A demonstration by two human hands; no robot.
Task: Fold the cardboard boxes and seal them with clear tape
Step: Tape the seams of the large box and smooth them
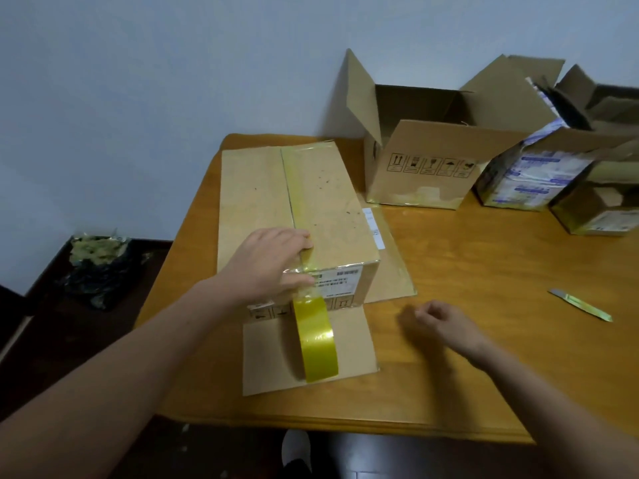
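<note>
A glossy yellow tape roll [316, 340] and a tan cardboard box [328, 202], its seam striped translucent yellow, on an orange-brown wooden tabletop [484, 271]. An open box [428, 188] carries black handling symbols [430, 165]; a printed box [529, 174] shows white and blue.

I counted four cardboard boxes: one closed box [311, 202] and three open, namely a plain box [425, 174], a printed box [529, 178] and a far-right box [601, 216]. There was one roll of tape [316, 344], one blade [581, 304], and two hands, my left hand [266, 264] and my right hand [446, 323].
</note>
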